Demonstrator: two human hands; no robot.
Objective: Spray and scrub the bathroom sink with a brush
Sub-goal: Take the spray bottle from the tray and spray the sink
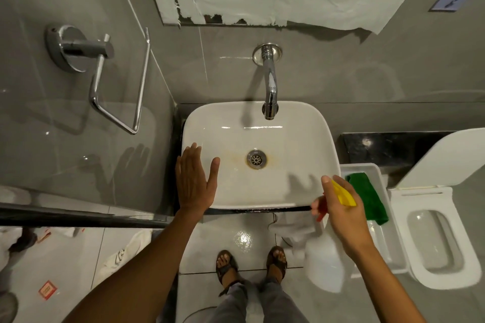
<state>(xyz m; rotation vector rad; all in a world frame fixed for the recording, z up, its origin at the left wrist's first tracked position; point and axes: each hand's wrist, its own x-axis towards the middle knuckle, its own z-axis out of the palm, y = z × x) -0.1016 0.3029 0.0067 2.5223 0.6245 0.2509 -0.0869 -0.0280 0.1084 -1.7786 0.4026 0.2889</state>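
1. The white sink [288, 123] sits against the grey tiled wall, its basin bare and glossy, with a yellowish stain ringing the metal drain [256, 158] at its centre.
2. A white toilet [443, 238] stands to the right of the sink with its lid raised; between the two lies a white tray [378, 173] carrying a green cloth [367, 196] at its far end.
3. A chrome faucet [270, 81] comes out of the wall and curves down over the far edge of the sink.
4. A chrome towel holder [105, 71] is fixed to the wall left of the sink.
5. The left hand [195, 181] lies flat over the near-left corner of the sink, fingers [193, 152] released and spread, grasping nothing.
6. The right hand [341, 210] hovers over the near-right corner of the sink, clenched around the neck of a white spray bottle [325, 262]; the bottle's body hangs below the rim, blurred, and its yellow and red spray head [342, 195] shows between thumb and fingers.
7. Two sandalled feet [252, 265] stand on the shiny floor tiles just in front of the sink.
8. I cannot make out a brush anywhere.
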